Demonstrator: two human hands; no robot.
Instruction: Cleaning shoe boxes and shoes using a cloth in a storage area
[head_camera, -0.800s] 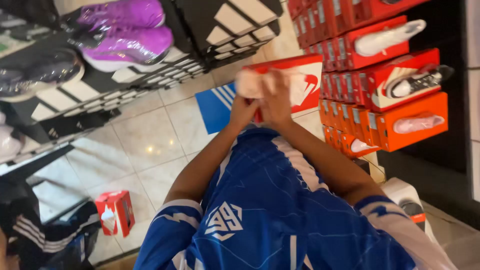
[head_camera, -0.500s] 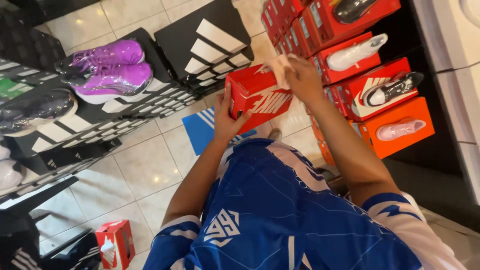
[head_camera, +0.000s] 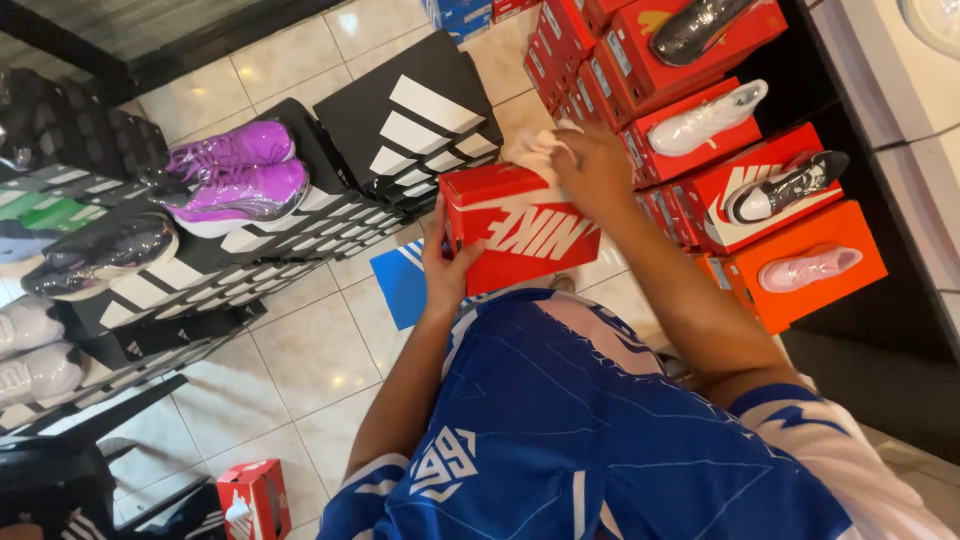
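Item: red shoebox (head_camera: 520, 240), rect., white logo on side; being held up in front of person's chest, above tiled floor (head_camera: 300, 350); tilted, long side facing camera.
L hand (head_camera: 445, 270): gripping box's near-left corner; thumb lying on side face, fingers wrapping under, clenched on cardboard.
R hand (head_camera: 595, 170): resting on box's top far edge; fingers curling around a wad of pale tissue paper (head_camera: 535, 150), pinching it against box top; paper sticking out just beyond fingertips.
Wearer: blue jersey (head_camera: 580, 430) w/ white trim, filling lower frame below both hands.
Surroundings, outward from fingers: blue shoebox (head_camera: 400, 285) lying on floor, just under L hand; black striped boxes (head_camera: 410, 120) stacked beyond L fingers, further left carrying purple shoes (head_camera: 240, 180) and dark shoes (head_camera: 95, 255); red and orange boxes (head_camera: 760, 220) lining up right of R hand, each displaying one shoe: white (head_camera: 710, 118), black/white (head_camera: 785, 188), pink (head_camera: 805, 268); small red box (head_camera: 255, 497) sitting on floor well below L elbow, bottom-left.
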